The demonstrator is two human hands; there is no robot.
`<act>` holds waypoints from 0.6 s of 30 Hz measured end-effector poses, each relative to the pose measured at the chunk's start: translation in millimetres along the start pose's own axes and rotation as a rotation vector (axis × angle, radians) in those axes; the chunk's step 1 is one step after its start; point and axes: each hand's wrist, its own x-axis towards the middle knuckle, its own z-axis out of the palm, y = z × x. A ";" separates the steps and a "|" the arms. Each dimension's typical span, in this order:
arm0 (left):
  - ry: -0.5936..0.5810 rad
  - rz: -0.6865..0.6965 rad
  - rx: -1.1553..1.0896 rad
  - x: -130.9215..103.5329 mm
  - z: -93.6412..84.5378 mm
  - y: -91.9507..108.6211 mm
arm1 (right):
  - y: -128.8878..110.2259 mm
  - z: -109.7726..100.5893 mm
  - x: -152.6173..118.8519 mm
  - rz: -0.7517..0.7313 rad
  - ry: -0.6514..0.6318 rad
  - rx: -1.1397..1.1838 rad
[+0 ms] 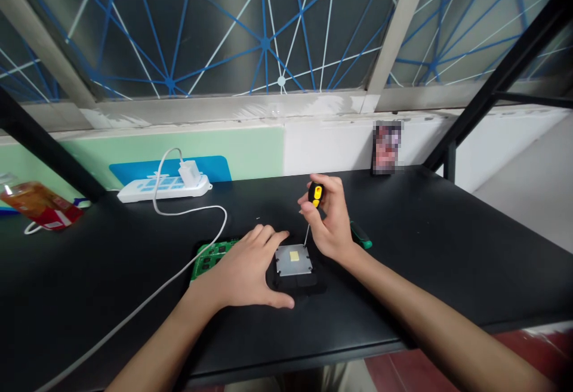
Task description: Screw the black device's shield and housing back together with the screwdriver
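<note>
My right hand (330, 219) is wrapped round a black and yellow screwdriver (316, 194). Its thin shaft points down, with the tip at the upper right corner of a square metal plate (286, 265). A small pale yellow pad (294, 256) sits at the middle of that plate, which is set in a black base (295, 284). Beside the base's left edge is my left hand (250, 267), thumb and fingers spread; whether it presses on the base I cannot tell. Partly under that hand and wrist lies a green circuit board (210, 258).
A green and black tool handle (360, 235) lies behind my right wrist. A white cable (188, 269) runs from the power strip (163, 187) across the black table (425, 243). A phone-like object (387, 147) leans on the wall; a red-orange packet (42, 204) lies far left.
</note>
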 end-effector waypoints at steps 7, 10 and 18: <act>-0.023 -0.009 -0.023 -1.1 -0.6 -0.3 | -6.5 -7.4 -4.2 -0.018 0.038 -0.006; -0.021 -0.007 -0.024 -1.4 0.4 -1.5 | -6.6 -7.3 -3.6 -0.022 0.062 -0.036; -0.040 -0.021 -0.027 -0.6 -1.7 -0.1 | -14.7 -9.2 -2.7 0.012 0.043 -0.031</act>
